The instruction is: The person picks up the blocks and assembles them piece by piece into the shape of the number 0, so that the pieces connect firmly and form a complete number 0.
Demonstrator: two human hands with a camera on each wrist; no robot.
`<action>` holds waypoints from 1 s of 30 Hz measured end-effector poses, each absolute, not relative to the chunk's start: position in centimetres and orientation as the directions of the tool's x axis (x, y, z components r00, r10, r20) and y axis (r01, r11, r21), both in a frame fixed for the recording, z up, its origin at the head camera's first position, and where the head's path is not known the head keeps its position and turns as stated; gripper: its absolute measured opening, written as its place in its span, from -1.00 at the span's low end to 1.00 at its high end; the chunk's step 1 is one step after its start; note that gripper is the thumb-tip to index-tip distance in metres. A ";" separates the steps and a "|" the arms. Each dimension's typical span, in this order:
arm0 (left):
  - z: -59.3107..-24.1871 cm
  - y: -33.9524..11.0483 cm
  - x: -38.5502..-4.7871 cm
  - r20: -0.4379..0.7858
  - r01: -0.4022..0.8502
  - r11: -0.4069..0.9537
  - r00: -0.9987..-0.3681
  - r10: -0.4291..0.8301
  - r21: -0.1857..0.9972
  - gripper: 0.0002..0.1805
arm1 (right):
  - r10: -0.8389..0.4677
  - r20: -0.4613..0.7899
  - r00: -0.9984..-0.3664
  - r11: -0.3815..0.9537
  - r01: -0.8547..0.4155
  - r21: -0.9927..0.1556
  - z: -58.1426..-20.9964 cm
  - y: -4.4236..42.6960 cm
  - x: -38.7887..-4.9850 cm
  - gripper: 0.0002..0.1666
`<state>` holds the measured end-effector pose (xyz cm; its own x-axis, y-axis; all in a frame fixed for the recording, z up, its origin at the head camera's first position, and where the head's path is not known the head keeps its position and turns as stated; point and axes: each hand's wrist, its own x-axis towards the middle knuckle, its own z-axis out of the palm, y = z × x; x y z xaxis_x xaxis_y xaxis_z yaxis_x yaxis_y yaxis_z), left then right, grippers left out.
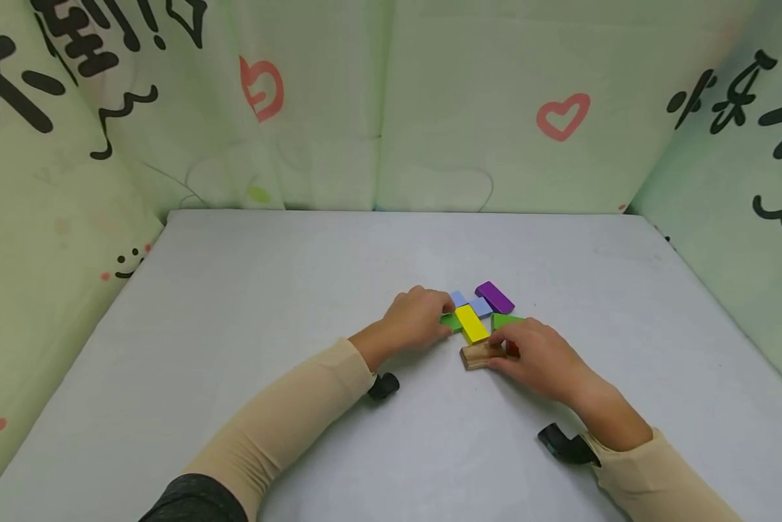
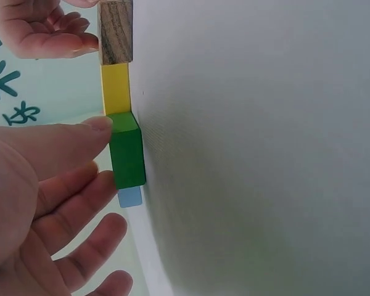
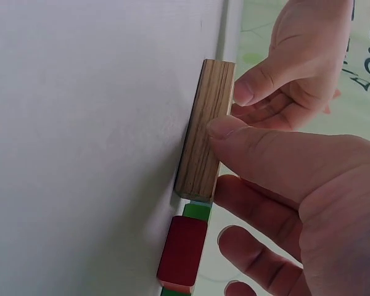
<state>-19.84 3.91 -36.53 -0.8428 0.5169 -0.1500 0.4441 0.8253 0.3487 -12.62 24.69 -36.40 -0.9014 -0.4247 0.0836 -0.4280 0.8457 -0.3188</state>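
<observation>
Head view | left hand [image 1: 418, 317] pinches green rectangular block [image 1: 452, 323] | right hand [image 1: 542, 360] pinches brown wood-grained rectangular block [image 1: 478, 355] | yellow rectangular block [image 1: 472, 325] between them | white counter [image 1: 286, 283] beneath

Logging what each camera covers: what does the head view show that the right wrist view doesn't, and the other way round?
Only the head view shows the purple block and yellow block. Only the right wrist view shows the dark red block. Both show the wood-grained block, pinched by the right hand, and the left hand.
</observation>
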 end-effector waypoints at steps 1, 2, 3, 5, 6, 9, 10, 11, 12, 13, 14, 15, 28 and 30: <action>-36.5 3.9 -19.8 -0.150 0.445 0.825 -0.842 0.518 0.349 -0.56 | -0.426 0.084 -0.901 0.845 -0.429 -0.318 -36.4 24.7 -12.6 -0.76; -36.5 4.0 -19.8 -0.151 0.446 0.824 -0.841 0.520 0.350 -0.57 | -0.425 0.083 -0.901 0.846 -0.428 -0.319 -36.4 24.7 -12.6 -0.75; -36.4 4.0 -19.8 -0.152 0.446 0.823 -0.840 0.520 0.351 -0.57 | -0.424 0.082 -0.902 0.845 -0.427 -0.321 -36.4 24.7 -12.5 -0.75; -36.4 4.1 -19.7 -0.156 0.447 0.823 -0.838 0.522 0.351 -0.58 | -0.423 0.082 -0.903 0.845 -0.425 -0.324 -36.3 24.6 -12.5 -0.75; -36.4 4.1 -19.7 -0.159 0.446 0.823 -0.838 0.522 0.352 -0.58 | -0.423 0.082 -0.902 0.844 -0.425 -0.327 -36.3 24.6 -12.4 -0.76; -36.3 4.1 -19.6 -0.166 0.443 0.825 -0.838 0.520 0.351 -0.59 | -0.421 0.086 -0.903 0.843 -0.425 -0.329 -36.3 24.5 -12.3 -0.76; -36.3 4.1 -19.6 -0.170 0.440 0.826 -0.838 0.519 0.352 -0.60 | -0.421 0.088 -0.903 0.843 -0.425 -0.329 -36.3 24.5 -12.3 -0.76; -36.3 4.1 -19.6 -0.173 0.439 0.826 -0.837 0.519 0.353 -0.60 | -0.422 0.090 -0.902 0.842 -0.427 -0.330 -36.3 24.5 -12.2 -0.76; -36.3 4.1 -19.6 -0.177 0.437 0.826 -0.837 0.518 0.355 -0.60 | -0.422 0.092 -0.902 0.841 -0.428 -0.332 -36.3 24.5 -12.2 -0.76; -36.3 4.1 -19.5 -0.180 0.436 0.827 -0.836 0.518 0.354 -0.61 | -0.424 0.093 -0.901 0.840 -0.430 -0.332 -36.3 24.6 -12.2 -0.76; -36.3 4.1 -19.6 -0.185 0.433 0.827 -0.835 0.518 0.358 -0.61 | -0.425 0.093 -0.900 0.839 -0.431 -0.333 -36.3 24.6 -12.2 -0.76; -36.3 4.1 -19.6 -0.190 0.431 0.826 -0.834 0.518 0.362 -0.61 | -0.426 0.094 -0.900 0.838 -0.432 -0.333 -36.3 24.6 -12.2 -0.76; -36.2 3.5 -19.3 -0.229 0.447 0.779 -0.783 0.578 0.440 -0.64 | -0.424 0.115 -0.899 0.834 -0.436 -0.338 -36.7 24.6 -11.8 -0.75; -36.1 3.4 -19.3 -0.237 0.446 0.776 -0.777 0.583 0.447 -0.63 | -0.424 0.118 -0.898 0.833 -0.438 -0.339 -36.6 24.5 -11.8 -0.75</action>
